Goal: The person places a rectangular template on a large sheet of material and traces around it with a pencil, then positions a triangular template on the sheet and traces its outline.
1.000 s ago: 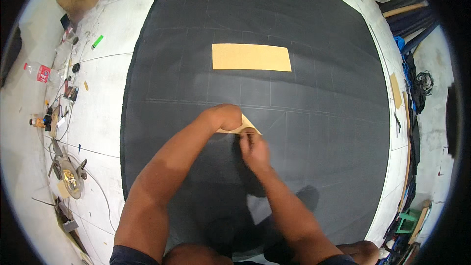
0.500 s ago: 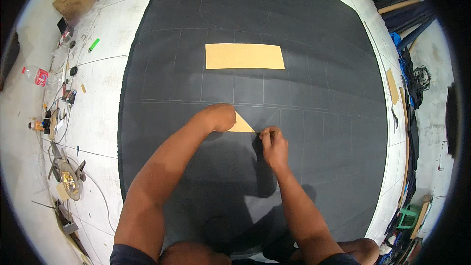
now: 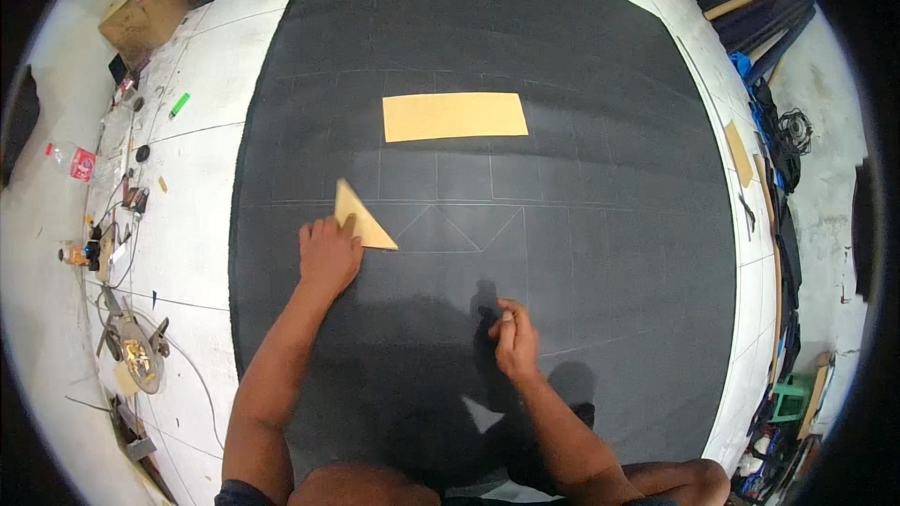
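A large sheet of black fabric (image 3: 450, 319) lies on the floor before me, marked with thin pale lines. My left hand (image 3: 330, 258) grips a tan cardboard triangle (image 3: 362, 223) at its lower left, and the triangle stands over the fabric left of a row of drawn triangles. My right hand (image 3: 515, 339) is closer to my body, right of the middle. Its fingers are curled in a pinch; whatever they hold is too small to make out. Farther off, a tan cardboard rectangle (image 3: 456, 117) lies flat on the fabric.
To the left on the white tiled floor are a green lighter (image 3: 180, 105), a plastic bottle (image 3: 71, 161) and an oval dish (image 3: 139, 353) among cords. A cardboard box (image 3: 145, 14) stands far left. Along the right edge are a tan strip (image 3: 739, 154) and a green stool (image 3: 791, 398).
My left hand has carried the cardboard triangle left, uncovering drawn slanted lines. My right hand has drawn back toward my body from the triangle's tip. The view has shifted slightly.
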The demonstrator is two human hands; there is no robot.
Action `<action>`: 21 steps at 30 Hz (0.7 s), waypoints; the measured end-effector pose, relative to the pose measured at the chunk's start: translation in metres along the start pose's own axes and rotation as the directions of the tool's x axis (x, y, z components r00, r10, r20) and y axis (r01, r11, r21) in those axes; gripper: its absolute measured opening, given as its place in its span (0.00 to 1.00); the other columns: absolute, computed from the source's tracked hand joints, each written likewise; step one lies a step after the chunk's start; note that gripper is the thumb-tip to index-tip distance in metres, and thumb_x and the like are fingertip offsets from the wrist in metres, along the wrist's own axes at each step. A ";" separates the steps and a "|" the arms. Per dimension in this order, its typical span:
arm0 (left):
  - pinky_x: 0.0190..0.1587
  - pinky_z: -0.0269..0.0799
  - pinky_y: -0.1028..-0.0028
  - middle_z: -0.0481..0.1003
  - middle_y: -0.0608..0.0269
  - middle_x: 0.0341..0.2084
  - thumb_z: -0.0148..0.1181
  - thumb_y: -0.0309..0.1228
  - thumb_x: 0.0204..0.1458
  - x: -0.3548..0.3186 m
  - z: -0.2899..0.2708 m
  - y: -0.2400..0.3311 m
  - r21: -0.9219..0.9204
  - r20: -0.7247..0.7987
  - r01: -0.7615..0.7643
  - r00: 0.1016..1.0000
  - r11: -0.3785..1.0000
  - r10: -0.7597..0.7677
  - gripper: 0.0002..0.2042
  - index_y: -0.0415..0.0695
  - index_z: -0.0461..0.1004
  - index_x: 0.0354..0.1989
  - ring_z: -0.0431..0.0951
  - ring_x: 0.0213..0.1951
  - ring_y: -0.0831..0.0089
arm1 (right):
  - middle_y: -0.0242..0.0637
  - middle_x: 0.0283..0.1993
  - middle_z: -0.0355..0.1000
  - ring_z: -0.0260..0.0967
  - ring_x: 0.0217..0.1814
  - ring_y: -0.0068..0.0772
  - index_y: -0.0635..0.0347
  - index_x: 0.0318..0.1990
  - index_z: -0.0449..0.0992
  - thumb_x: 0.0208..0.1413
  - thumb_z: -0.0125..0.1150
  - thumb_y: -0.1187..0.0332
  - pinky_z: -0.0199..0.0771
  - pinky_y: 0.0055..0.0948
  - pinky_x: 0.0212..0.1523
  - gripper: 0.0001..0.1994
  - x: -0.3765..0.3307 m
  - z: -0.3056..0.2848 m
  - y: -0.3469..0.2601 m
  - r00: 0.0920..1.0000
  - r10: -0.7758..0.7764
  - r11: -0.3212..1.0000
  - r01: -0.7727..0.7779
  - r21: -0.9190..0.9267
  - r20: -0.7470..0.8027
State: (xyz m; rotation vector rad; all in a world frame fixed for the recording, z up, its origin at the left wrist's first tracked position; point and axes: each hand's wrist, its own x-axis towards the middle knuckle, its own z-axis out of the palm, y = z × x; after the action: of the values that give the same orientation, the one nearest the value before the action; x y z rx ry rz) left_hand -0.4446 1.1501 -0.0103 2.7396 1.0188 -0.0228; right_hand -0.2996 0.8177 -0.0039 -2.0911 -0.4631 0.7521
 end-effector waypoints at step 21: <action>0.74 0.47 0.40 0.74 0.56 0.55 0.62 0.36 0.58 -0.032 0.042 0.007 -0.249 -0.353 -0.050 0.934 0.967 -0.043 0.16 0.46 0.79 0.54 0.70 0.62 0.55 | 0.42 0.36 0.74 0.73 0.40 0.50 0.59 0.45 0.78 0.61 0.66 0.66 0.72 0.47 0.46 0.09 0.024 0.047 -0.026 0.883 -0.435 0.749 0.463 -0.474 0.175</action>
State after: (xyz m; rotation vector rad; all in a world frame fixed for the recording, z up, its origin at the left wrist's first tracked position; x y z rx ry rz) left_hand -0.4616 1.1160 -0.0473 2.5577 1.0184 0.5864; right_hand -0.3138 0.8738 -0.0127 -2.2883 -1.2640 0.4199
